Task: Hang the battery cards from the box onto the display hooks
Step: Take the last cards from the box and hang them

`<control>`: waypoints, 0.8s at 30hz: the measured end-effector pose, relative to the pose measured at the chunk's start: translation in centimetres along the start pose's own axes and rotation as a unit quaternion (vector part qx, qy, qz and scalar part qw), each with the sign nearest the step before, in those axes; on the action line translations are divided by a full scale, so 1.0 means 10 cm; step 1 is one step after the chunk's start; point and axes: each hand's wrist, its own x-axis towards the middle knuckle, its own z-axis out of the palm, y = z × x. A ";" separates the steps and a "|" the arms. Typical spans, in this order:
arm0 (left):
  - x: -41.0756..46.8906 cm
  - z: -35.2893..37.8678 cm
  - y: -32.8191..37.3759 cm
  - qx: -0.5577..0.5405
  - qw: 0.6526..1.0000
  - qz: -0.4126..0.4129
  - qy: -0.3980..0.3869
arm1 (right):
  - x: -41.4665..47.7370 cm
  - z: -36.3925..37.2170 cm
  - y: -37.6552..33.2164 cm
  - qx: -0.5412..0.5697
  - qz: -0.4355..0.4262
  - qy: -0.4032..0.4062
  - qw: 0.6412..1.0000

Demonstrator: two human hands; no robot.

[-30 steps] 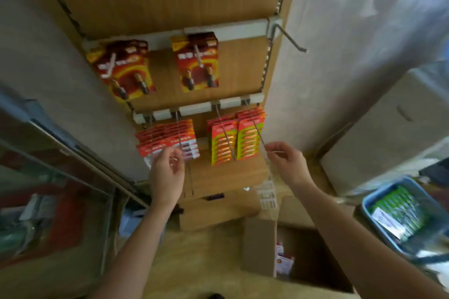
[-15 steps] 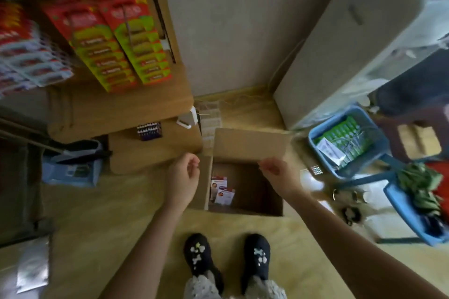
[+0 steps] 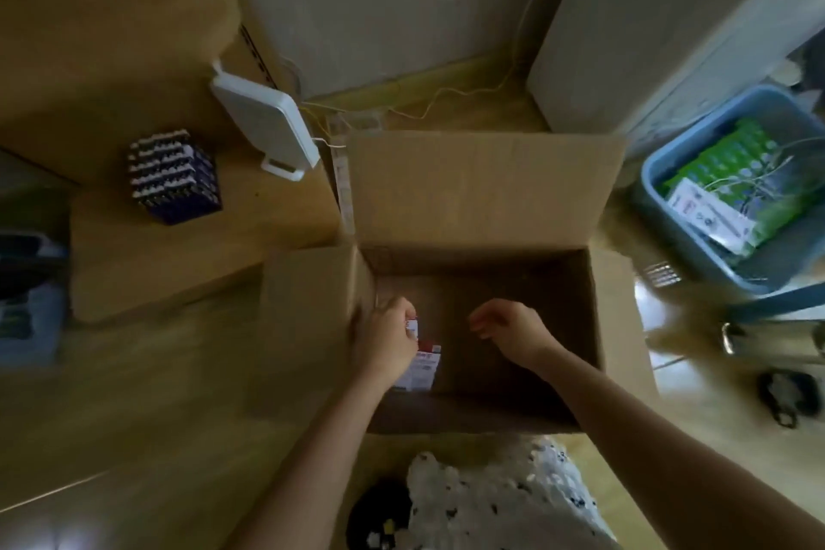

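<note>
She's bent over the open cardboard box (image 3: 482, 192) in the middle of the frame, both arms down inside it. The battery cards (image 3: 426, 366) lie in the box's lower-left corner, a small red-and-white stack against the wall. Her left hand (image 3: 387, 344) is on top of them, fingers curled round the upper edge of the top card, as far as I can make out through the blur. Her right hand (image 3: 513, 333) hangs just beside it with its fingers loosely bent and holding nothing.

Those cards look light and fairly stiff: thin board with a plastic blister. I'd expect a bunch to slide against each other if pinched loosely. Best taken by the top edge, near the hang hole, so they're ready to thread on. The hooks aren't in view from here.

A blue basket (image 3: 652, 196) of green packs sits at the right edge, and a white flat device (image 3: 263, 125) lies at upper left.
</note>
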 end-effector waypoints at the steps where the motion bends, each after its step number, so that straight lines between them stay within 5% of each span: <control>1: 0.17 0.12 -0.08 0.025 1.000 -0.005 -0.007 | 0.21 0.11 0.09 -0.018 0.000 -0.021 1.000; 5: 0.75 0.48 -0.31 0.108 0.994 -0.012 -0.016 | 0.85 0.43 0.32 -0.176 -0.016 -0.141 0.974; 9: 1.11 0.69 -0.38 0.133 0.990 -0.040 -0.034 | 1.14 0.72 0.43 -0.164 -0.037 -0.247 0.954; 14: 1.16 0.80 -0.46 0.155 0.985 -0.075 -0.032 | 1.04 1.05 0.52 -0.162 -0.073 -0.178 0.968; 24: 1.03 0.95 -0.61 0.250 0.959 -0.130 -0.023 | 1.01 0.34 0.60 -0.219 -0.005 -0.170 0.961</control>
